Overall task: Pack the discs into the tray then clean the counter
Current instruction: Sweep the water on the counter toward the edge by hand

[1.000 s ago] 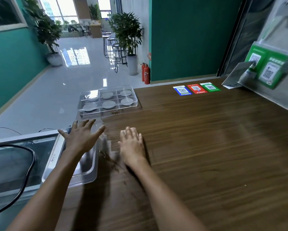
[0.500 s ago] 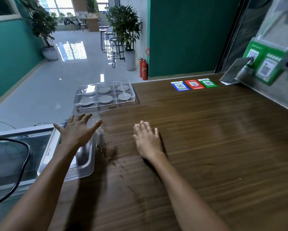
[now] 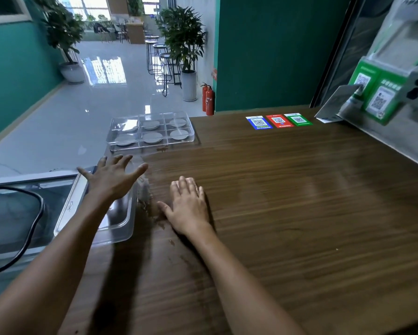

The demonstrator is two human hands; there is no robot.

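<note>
Two bare forearms are being shown from the lower edge of the head view, with no sleeve, watch, band or glove being worn on either. The left hand (image 3: pixel 111 176) and the right hand (image 3: pixel 188 205) are being seen uncovered, and no ring is being made out on any finger. Short, unpainted nails are being shown on the fingertips (image 3: pixel 182 181) of the right hand.

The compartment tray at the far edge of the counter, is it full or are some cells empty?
Full: the clear tray has six cells, and each shows one pale disc lying flat inside.
</note>
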